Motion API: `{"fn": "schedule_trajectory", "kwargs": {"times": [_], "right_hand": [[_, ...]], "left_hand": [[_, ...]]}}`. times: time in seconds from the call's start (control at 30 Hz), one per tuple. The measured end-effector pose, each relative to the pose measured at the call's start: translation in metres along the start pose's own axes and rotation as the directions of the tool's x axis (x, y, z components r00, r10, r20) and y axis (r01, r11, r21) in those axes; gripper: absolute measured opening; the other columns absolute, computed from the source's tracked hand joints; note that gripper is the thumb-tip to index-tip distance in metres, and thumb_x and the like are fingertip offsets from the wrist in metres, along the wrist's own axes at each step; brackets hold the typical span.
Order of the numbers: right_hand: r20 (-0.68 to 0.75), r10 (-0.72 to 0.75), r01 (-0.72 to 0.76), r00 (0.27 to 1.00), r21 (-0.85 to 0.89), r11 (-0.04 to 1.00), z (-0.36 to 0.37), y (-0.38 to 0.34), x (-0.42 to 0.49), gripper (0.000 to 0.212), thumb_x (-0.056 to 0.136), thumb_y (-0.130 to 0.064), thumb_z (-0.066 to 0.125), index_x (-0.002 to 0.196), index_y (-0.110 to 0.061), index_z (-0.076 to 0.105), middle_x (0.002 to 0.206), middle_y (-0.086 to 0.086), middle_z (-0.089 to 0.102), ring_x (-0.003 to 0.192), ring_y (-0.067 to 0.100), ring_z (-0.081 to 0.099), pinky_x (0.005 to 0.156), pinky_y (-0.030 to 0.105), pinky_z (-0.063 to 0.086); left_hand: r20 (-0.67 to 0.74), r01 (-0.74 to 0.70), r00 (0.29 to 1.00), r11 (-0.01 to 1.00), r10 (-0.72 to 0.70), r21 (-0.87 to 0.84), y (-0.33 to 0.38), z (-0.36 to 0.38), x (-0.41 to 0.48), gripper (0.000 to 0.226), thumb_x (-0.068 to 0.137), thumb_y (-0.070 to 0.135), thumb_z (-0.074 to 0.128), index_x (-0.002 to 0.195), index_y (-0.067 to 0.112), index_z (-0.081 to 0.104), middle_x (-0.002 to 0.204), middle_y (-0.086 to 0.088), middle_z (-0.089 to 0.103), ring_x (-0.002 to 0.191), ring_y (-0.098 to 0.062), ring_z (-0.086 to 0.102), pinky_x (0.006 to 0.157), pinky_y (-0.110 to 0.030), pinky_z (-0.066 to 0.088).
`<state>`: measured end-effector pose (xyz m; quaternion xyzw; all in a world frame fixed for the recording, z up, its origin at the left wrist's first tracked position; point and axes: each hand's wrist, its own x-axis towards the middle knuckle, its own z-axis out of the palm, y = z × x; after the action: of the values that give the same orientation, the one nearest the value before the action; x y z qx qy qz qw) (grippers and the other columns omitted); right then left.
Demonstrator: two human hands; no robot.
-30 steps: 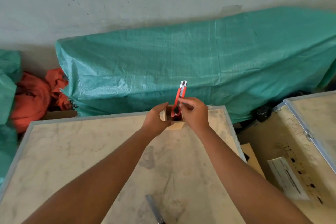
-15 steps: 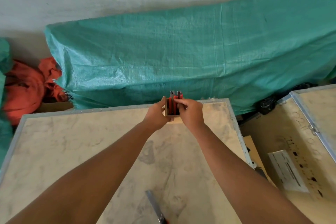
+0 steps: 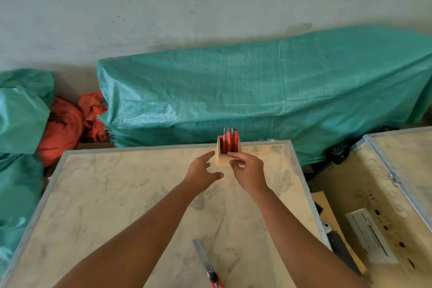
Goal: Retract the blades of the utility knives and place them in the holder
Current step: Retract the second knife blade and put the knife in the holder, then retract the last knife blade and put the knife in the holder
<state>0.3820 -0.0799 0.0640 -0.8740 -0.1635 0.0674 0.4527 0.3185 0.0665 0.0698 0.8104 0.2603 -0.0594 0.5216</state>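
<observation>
A small wooden holder stands near the far edge of the crate top. Red utility knives stand upright inside it, their tops poking out. My left hand hovers just left of the holder, fingers apart, holding nothing. My right hand is just right of the holder, its forefinger touching the holder's front rim, nothing in its grasp. Another utility knife lies near the front edge of the crate with its silver blade extended and its red body cut off by the frame.
A green tarp-covered pile runs behind the crate against the wall. Green bags and an orange cloth lie at the left. A second wooden crate with a white label stands at the right, across a narrow gap.
My right hand lowered a red knife into the holder and let go. Both hands have drawn back a little from the holder, and my left hand has opened.
</observation>
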Motion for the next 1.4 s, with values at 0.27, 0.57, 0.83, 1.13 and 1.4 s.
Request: {"fn": "schedule_trajectory", "kwargs": {"times": [0.27, 0.57, 0.83, 1.13, 1.4], "right_hand": [[0.222, 0.053, -0.061, 0.974, 0.027, 0.998, -0.008, 0.003, -0.096, 0.025, 0.09, -0.004, 0.071, 0.113, -0.013, 0.077, 0.115, 0.004, 0.077, 0.096, 0.01, 0.071, 0.086, 0.006, 0.051], [0.584, 0.173, -0.11, 0.793, -0.143, 0.984, 0.015, 0.047, -0.192, 0.026, 0.088, -0.009, 0.07, 0.111, -0.018, 0.077, 0.114, 0.001, 0.076, 0.104, 0.012, 0.07, 0.09, 0.022, 0.051], [0.694, 0.174, 0.011, 0.699, -0.254, 0.967, 0.033, 0.07, -0.225, 0.044, 0.092, -0.01, 0.062, 0.134, -0.023, 0.064, 0.125, 0.004, 0.069, 0.113, 0.018, 0.064, 0.091, 0.017, 0.04], [0.659, 0.146, 0.025, 0.738, -0.242, 0.97, 0.043, 0.076, -0.219, 0.024, 0.089, -0.013, 0.069, 0.112, -0.02, 0.067, 0.107, 0.0, 0.07, 0.095, 0.014, 0.063, 0.083, 0.021, 0.047], [0.614, 0.137, -0.068, 0.777, -0.134, 0.989, 0.036, 0.082, -0.213, 0.015, 0.089, -0.017, 0.073, 0.1, -0.025, 0.067, 0.097, -0.006, 0.069, 0.09, 0.012, 0.067, 0.073, 0.022, 0.058]], "left_hand": [[-0.08, 0.048, 0.995, 0.998, -0.051, -0.039, -0.05, 0.001, -0.127, 0.075, 0.074, 0.028, 0.084, 0.141, 0.027, 0.049, 0.148, 0.001, 0.05, 0.127, -0.023, 0.057, 0.085, -0.029, 0.053], [-0.076, 0.281, 0.951, 0.942, -0.298, -0.183, -0.136, 0.076, -0.245, 0.069, 0.076, 0.021, 0.083, 0.138, 0.018, 0.052, 0.143, -0.001, 0.053, 0.117, -0.022, 0.059, 0.079, -0.033, 0.054], [-0.144, 0.362, 0.917, 0.928, -0.371, -0.083, -0.152, 0.153, -0.275, 0.071, 0.072, 0.019, 0.081, 0.137, 0.011, 0.052, 0.133, -0.011, 0.054, 0.1, -0.025, 0.066, 0.085, -0.033, 0.055], [-0.265, 0.204, 0.936, 0.972, -0.229, -0.121, -0.155, 0.184, -0.278, 0.036, 0.072, -0.001, 0.073, 0.107, 0.004, 0.068, 0.087, 0.006, 0.045, 0.092, -0.03, 0.057, 0.072, -0.046, 0.058], [-0.208, 0.214, 0.945, 0.958, -0.252, -0.191, -0.158, 0.165, -0.282, 0.061, 0.08, -0.007, 0.059, 0.133, 0.023, 0.058, 0.105, -0.009, 0.066, 0.089, -0.021, 0.066, 0.078, -0.03, 0.059]]}}
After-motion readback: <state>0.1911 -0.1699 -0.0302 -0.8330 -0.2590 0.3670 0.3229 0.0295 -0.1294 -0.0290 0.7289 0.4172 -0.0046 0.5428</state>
